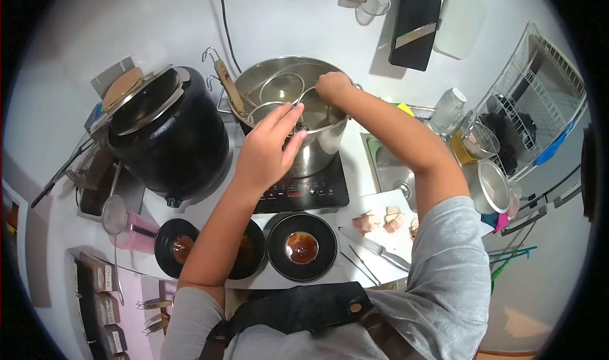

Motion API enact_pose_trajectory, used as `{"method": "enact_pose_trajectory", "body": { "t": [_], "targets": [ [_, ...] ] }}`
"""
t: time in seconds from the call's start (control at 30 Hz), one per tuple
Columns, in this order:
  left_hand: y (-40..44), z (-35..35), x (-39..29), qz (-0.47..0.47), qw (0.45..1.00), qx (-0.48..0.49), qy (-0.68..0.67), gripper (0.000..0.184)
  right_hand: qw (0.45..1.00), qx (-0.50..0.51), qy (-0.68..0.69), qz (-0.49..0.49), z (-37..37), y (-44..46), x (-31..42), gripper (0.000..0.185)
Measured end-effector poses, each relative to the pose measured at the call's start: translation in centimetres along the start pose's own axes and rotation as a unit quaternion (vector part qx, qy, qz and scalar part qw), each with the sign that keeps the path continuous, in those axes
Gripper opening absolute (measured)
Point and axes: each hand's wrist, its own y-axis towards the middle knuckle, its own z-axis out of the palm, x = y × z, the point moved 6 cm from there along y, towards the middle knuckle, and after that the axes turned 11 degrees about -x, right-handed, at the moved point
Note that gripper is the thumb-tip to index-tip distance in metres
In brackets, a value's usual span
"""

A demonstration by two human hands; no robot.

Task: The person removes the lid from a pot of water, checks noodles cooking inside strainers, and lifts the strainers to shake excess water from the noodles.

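Observation:
A large steel pot (330, 131) stands on a black induction cooker (317, 189), with several round wire-rimmed noodle strainers (283, 81) inside it. My left hand (269, 147) is over the pot's front rim, fingers stretched out and thumb apart, close to the front strainer ring. My right hand (333, 87) is at the pot's right inner side, with its fingers curled closed; what they hold is hidden. A wooden strainer handle (228, 87) leans over the pot's left rim. In front of the cooker sits a black bowl (288, 268) with brown sauce (301, 248).
A tall black soup warmer (168, 138) stands left of the pot. Two more dark bowls (166, 268) (257, 258) flank my left forearm. Pieces of meat (393, 219), a knife (374, 246) and chopsticks (360, 265) lie right, by the sink (387, 163). A dish rack (526, 87) is beyond.

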Motion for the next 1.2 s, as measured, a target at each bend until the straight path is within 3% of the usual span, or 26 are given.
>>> {"method": "enact_pose_trajectory", "body": {
  "t": [0.07, 0.13, 0.17, 0.27, 0.57, 0.73, 0.8, 0.9, 0.97, 1.0, 1.1, 1.2],
  "targets": [
    [-0.5, 1.6, 2.0, -0.063, 0.993, 0.060, -0.074, 0.026, 0.999, 0.041, -0.024, 0.005, -0.5, 0.1, 0.5, 0.013],
    [-0.4, 1.7, 2.4, -0.047, 0.994, 0.065, -0.072, 0.024, 0.976, 0.125, -0.107, -0.143, -3.3, -0.4, 1.9, 0.014],
    [-0.5, 1.7, 2.6, -0.053, 0.994, 0.064, -0.071, 0.023, 0.986, 0.086, -0.081, -0.115, -3.7, 0.4, 0.8, 0.015],
    [-0.6, 1.6, 2.7, -0.054, 0.994, 0.063, -0.077, 0.022, 0.982, 0.130, -0.111, -0.084, -2.3, -0.5, -0.6, 0.022],
    [-0.2, 1.5, 3.4, -0.052, 0.990, 0.047, -0.121, 0.020, 0.991, 0.099, -0.084, -0.036, -2.6, -1.0, -0.3, 0.021],
    [0.7, -0.1, 4.4, -0.063, 0.991, 0.020, -0.118, 0.025, 0.980, 0.102, -0.169, -0.039, -6.7, -1.2, -0.6, 0.018],
    [2.2, -2.8, 6.2, 0.026, 0.995, -0.098, 0.002, 0.034, 0.982, -0.034, -0.184, 0.033, -13.1, -0.4, -2.3, 0.014],
    [4.8, -3.0, 9.7, 0.007, 0.986, -0.128, 0.111, 0.047, 0.964, -0.207, -0.167, 0.005, -16.7, 1.7, -1.1, 0.008],
    [6.2, -1.7, 11.8, -0.017, 0.981, -0.087, 0.176, 0.055, 0.972, -0.152, -0.169, -0.062, -12.3, 4.7, 1.0, 0.011],
    [6.4, -1.3, 12.5, -0.017, 0.980, -0.090, 0.177, 0.055, 0.967, -0.180, -0.155, -0.087, -9.3, 5.7, 2.1, 0.014],
    [7.1, -0.5, 13.9, -0.057, 0.985, -0.062, 0.153, 0.051, 0.968, 0.008, -0.171, -0.183, -1.4, 7.3, 5.0, 0.017],
    [7.5, -1.0, 14.8, -0.073, 0.991, -0.044, 0.106, 0.050, 0.979, 0.034, -0.127, -0.156, -0.7, 8.9, 6.2, 0.016]
  ]
}}
